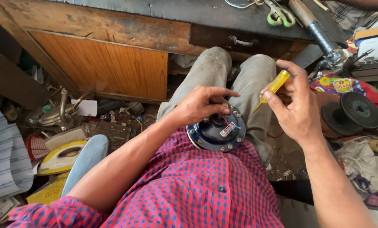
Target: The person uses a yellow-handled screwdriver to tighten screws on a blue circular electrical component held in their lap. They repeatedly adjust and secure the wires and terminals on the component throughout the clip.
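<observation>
A round dark blue metal disc (212, 135) with rim bolts and a small terminal rests on my lap, against my red checked shirt. My left hand (199, 103) grips its upper edge, fingers curled over the top. My right hand (292, 103) is raised to the right of the disc and holds a screwdriver with a yellow see-through handle (275, 86). The screwdriver's tip points down-left toward the disc, a short way off it.
A wooden cabinet (104, 63) stands ahead under a dark worktop with green-handled scissors (280, 17) and a black-handled tool (324, 38). A yellow and white clothes iron (62, 156) lies at left. A black spool (351, 114) and rags sit at right.
</observation>
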